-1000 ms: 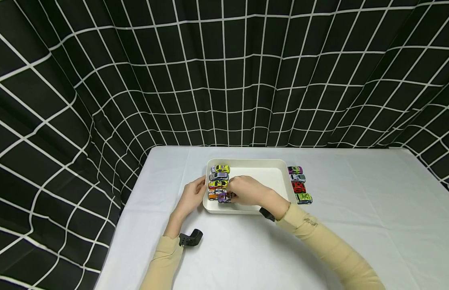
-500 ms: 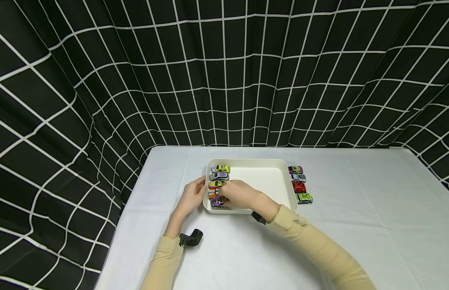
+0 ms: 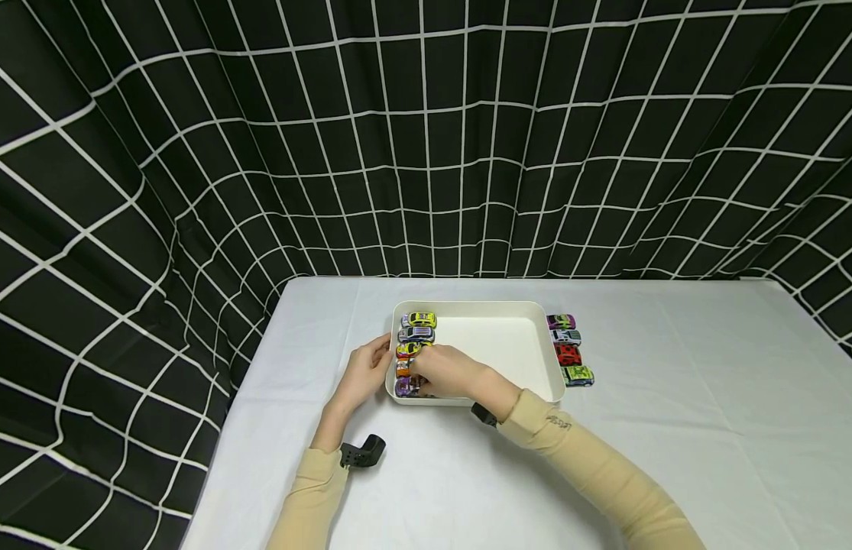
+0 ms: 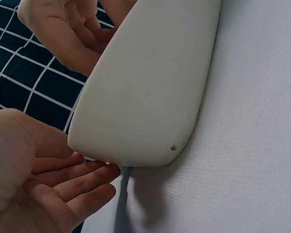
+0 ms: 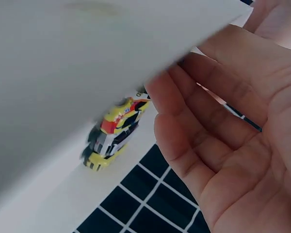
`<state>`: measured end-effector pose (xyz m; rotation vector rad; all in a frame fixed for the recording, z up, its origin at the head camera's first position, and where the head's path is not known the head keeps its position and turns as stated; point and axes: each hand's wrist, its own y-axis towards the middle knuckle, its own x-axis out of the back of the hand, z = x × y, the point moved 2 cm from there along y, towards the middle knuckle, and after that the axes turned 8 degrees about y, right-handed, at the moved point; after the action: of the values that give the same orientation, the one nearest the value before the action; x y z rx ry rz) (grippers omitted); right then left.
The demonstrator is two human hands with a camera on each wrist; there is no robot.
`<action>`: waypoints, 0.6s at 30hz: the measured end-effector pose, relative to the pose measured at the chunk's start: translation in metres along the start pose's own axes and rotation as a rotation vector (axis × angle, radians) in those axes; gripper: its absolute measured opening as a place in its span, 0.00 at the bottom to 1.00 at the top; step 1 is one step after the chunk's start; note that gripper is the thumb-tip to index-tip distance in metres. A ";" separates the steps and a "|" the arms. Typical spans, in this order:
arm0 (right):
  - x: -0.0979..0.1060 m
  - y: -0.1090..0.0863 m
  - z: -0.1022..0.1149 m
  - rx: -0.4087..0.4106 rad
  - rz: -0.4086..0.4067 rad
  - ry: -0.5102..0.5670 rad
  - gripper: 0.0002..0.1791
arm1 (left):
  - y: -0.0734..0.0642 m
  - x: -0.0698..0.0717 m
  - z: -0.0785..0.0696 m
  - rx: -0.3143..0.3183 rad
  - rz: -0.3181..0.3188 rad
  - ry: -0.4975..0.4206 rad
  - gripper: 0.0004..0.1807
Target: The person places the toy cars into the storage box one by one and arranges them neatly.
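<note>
A white rectangular tray lies on the table with a column of toy cars along its left end. In its near left corner, my right hand holds a purple toy car by its right end, its fingers covering part of the car. Just behind sit an orange toy car, a yellow and red one, a silver one and a yellow one. My left hand touches the tray's left side from outside; in the left wrist view its fingers extend against the wall.
Beyond the tray's right wall, several more toy cars line up on the white tablecloth: purple-green, pale, red and lime green. A black curtain with a white grid hangs behind the table.
My right hand has carried the purple toy car leftward and slightly toward the near wall, into the corner of the tray. My left hand stays at the tray's left side.
</note>
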<state>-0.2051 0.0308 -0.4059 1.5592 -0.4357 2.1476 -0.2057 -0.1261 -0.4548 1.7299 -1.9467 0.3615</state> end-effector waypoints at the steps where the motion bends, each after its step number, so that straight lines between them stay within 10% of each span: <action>1: 0.000 0.000 0.000 -0.003 0.000 0.013 0.06 | 0.000 0.000 0.000 -0.003 -0.001 -0.004 0.21; 18: -0.007 0.003 0.001 -0.005 -0.018 -0.036 0.05 | 0.000 0.000 0.001 -0.011 -0.005 0.029 0.21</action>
<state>-0.2040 0.0269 -0.4123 1.5958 -0.4370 2.1066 -0.2059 -0.1263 -0.4553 1.7125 -1.9203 0.3717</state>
